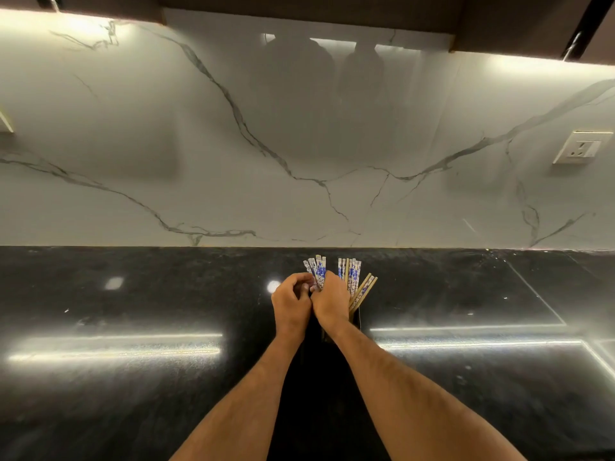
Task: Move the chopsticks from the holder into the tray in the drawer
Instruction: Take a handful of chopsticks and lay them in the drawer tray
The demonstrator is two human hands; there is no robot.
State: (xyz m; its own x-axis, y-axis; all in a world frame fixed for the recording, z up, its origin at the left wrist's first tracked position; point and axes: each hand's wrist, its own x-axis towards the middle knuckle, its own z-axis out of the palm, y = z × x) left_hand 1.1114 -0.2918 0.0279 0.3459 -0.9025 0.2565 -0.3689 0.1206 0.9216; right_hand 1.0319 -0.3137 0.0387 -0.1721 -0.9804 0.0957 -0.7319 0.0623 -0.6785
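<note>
Several chopsticks [350, 273] with blue-and-white patterned tops stand upright in a dark holder [356, 320] on the black countertop; my hands and wrists hide most of the holder. My left hand [290, 302] and my right hand [330, 299] are pressed together at the left side of the holder. Both close around a small bunch of chopsticks [317, 268], whose tops stick up above my fingers. A second bunch stands free to the right, with a few plain wooden ones [363, 292] leaning right. No drawer or tray is in view.
The glossy black countertop [133, 377] stretches left and right, with bright light reflections on it. Behind it rises a white marble backsplash [299, 144] with a wall socket [580, 147] at the right. Dark cabinets hang overhead.
</note>
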